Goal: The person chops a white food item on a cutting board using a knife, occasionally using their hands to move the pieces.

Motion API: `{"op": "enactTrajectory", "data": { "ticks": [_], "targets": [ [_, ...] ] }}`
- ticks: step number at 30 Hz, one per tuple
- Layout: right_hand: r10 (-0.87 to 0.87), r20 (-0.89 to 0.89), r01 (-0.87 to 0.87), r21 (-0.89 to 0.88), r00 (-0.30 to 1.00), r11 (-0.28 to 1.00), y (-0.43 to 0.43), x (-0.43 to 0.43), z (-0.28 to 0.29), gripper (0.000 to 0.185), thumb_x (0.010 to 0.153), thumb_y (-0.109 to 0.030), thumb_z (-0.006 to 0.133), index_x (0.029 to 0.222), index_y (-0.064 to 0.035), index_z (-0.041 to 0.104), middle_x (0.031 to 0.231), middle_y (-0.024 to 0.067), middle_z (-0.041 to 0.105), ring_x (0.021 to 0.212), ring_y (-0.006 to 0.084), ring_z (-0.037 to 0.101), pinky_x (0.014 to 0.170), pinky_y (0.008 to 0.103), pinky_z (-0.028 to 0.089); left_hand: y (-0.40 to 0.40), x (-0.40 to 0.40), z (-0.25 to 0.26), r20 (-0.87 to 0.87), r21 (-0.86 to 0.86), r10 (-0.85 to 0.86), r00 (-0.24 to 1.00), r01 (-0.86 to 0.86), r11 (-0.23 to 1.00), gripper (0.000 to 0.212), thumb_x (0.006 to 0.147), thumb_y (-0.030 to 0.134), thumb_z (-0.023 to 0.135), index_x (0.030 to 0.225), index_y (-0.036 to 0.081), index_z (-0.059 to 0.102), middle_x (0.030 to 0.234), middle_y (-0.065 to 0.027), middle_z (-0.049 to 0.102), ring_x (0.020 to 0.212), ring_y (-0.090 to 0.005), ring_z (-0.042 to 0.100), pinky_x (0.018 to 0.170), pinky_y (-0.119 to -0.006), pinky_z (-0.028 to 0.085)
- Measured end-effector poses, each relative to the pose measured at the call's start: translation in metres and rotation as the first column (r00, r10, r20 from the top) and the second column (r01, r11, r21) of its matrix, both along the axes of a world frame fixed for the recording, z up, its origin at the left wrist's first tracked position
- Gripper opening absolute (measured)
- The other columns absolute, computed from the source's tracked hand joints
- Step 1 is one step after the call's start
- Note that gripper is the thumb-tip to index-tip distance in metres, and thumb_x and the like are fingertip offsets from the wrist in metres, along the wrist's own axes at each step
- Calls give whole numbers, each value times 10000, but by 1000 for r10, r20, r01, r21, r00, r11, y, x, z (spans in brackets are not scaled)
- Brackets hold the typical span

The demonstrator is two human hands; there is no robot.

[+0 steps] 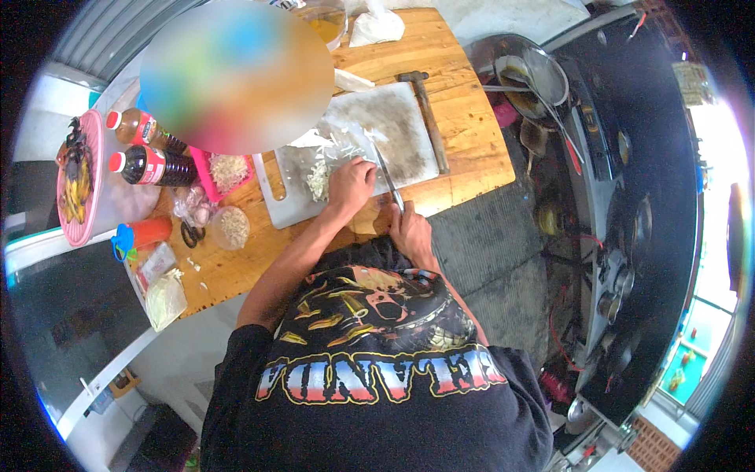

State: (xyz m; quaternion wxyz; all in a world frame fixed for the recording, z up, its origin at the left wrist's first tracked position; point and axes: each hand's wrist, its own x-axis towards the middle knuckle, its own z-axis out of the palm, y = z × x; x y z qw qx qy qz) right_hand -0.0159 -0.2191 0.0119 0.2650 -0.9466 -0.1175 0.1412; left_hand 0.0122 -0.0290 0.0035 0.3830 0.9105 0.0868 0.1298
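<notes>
My right hand (411, 231) grips the handle of a kitchen knife (386, 171), its blade pointing away from me over a white plastic cutting board (407, 130). My left hand (352, 182) is curled over the board, left of the blade; whether anything lies under its fingers is hidden. Beside that hand sits a small heap of chopped pale vegetable (318, 180), perhaps cabbage. Thin white shreds (345, 144) are scattered farther up the board, some near the knife tip. The board's surface is stained grey.
A wooden-handled hammer (433, 127) lies along the board's right edge. Left on the wooden table (259, 259) are sauce bottles (156, 167), a pink tray of shreds (229, 171), black-handled scissors (191, 235) and a chopped-food tub (231, 228). A wok (519, 76) stands right. A blurred oval hides the far left.
</notes>
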Motion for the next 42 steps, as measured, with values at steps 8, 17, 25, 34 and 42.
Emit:
{"op": "enactTrajectory", "data": {
  "ticks": [8, 17, 25, 34, 42],
  "targets": [
    [42, 52, -43, 6, 998, 999, 3, 5, -1, 356, 1070, -360, 481, 1050, -6, 510, 725, 312, 659, 692, 535, 650, 606, 613, 501, 0, 0, 2, -10, 34, -5, 1000, 5, 999, 128, 920, 169, 676, 929, 76, 763, 909, -102, 706, 797, -359, 702, 702, -465, 573],
    [29, 92, -28, -15, 995, 1000, -1, 5, 0, 371, 1074, -358, 472, 1014, 6, 519, 711, 294, 667, 667, 512, 665, 575, 592, 518, 0, -2, -6, -5, 14, -5, 1000, 5, 1000, 144, 921, 188, 677, 987, 97, 768, 946, -105, 723, 812, -360, 709, 712, -468, 577],
    [25, 85, -26, 14, 996, 1000, -9, -1, 0, 361, 1069, -358, 496, 994, -6, 495, 686, 298, 651, 642, 514, 653, 557, 604, 503, 2, -8, -10, 4, -93, 55, 998, -55, 994, 134, 918, 187, 695, 976, 96, 774, 935, -91, 727, 789, -354, 711, 703, -453, 562],
    [-13, 13, 13, 17, 1000, 1000, -7, -1, 2, 355, 1067, -365, 496, 1020, -14, 498, 709, 308, 653, 678, 536, 647, 595, 609, 501, 2, -4, -8, -11, -55, 22, 1000, -22, 998, 128, 920, 188, 693, 930, 80, 761, 897, -94, 695, 774, -348, 696, 683, -456, 553],
    [-10, -33, 9, -23, 999, 1000, -6, -2, 6, 363, 1068, -378, 488, 1048, -17, 517, 740, 307, 660, 727, 544, 644, 635, 611, 494, 0, -1, -7, -11, -8, 9, 1000, -9, 1000, 98, 908, 166, 685, 913, 77, 726, 906, -102, 677, 773, -358, 695, 679, -477, 563]
  ]
}}
